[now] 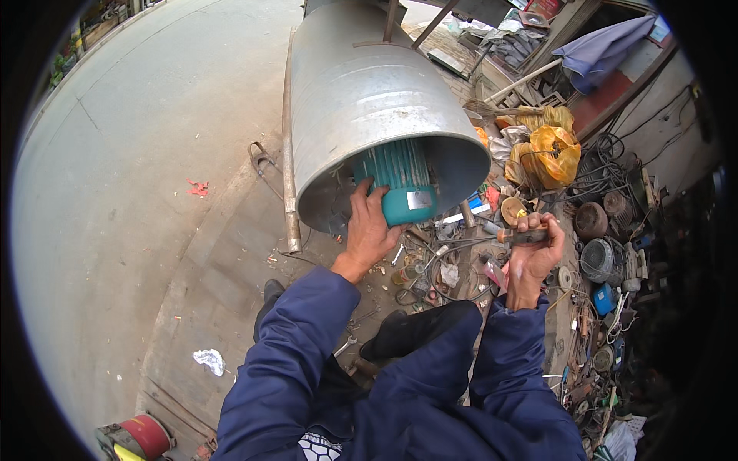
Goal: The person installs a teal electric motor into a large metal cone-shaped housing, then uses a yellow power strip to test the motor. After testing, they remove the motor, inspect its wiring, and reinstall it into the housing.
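A large silvery sheet-metal cylinder (361,84) lies on its side in front of me, its open end facing me. Inside its mouth sits a green finned electric motor (396,173) with a pale label on its rounded end. My left hand (367,230) grips the motor's near left side, fingers on its casing and thumb low by the end. Off to the right, apart from the cylinder, my right hand (536,250) is closed around the orange-and-dark handle of a screwdriver (503,236). Its thin shaft points left, toward the space below the motor.
A metal pole (290,154) stands along the cylinder's left side. Yellow plastic bags (550,157), coiled cables and old motor parts (603,261) crowd the right. A wrench (345,346) lies near my feet; a red bucket (146,436) stands at lower left.
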`<state>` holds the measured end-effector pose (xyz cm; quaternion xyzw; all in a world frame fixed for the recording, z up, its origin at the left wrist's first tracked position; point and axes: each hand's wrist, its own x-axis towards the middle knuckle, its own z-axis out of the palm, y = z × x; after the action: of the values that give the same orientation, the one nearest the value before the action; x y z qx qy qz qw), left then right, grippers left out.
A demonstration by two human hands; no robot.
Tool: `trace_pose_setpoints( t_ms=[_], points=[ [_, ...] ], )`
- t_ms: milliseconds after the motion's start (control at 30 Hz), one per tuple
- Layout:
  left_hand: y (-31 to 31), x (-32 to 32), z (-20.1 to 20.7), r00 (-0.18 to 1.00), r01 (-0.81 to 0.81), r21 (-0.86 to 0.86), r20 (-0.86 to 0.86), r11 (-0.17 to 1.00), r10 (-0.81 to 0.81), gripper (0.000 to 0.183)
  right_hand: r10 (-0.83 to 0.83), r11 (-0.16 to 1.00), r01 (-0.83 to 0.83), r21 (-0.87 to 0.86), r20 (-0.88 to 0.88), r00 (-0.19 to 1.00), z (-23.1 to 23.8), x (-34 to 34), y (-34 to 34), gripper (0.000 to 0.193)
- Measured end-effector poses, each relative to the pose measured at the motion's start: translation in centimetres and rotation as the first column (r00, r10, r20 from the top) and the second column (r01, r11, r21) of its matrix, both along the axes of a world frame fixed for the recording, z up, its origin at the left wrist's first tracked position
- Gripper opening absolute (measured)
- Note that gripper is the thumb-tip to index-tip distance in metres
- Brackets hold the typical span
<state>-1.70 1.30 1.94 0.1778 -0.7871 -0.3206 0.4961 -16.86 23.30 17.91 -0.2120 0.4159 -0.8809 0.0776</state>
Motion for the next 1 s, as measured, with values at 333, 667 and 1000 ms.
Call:
trace_pose_setpoints(
  t_ms=[333,667,1000],
  points=[
    [0.2,0.2,1.0,1.0,0.013,0.079,0.008,0.997,-0.014,0.098,0.459,0.885,-0.45,0.117,-0.372,0.807,13.4,3.3,-6.4,0.036],
    [0.1,0.5,1.5,0.998,0.015,0.07,0.054,0.997,-0.019,0.103,0.513,0.857,-0.433,0.278,-0.383,0.768,13.5,3.3,-12.4,0.035],
    [0.0,0.4,1.4,0.999,0.022,0.068,0.042,0.997,-0.025,0.104,0.232,0.933,-0.063,0.354,-0.459,0.857,15.0,1.0,-10.0,0.034]
  ],
)
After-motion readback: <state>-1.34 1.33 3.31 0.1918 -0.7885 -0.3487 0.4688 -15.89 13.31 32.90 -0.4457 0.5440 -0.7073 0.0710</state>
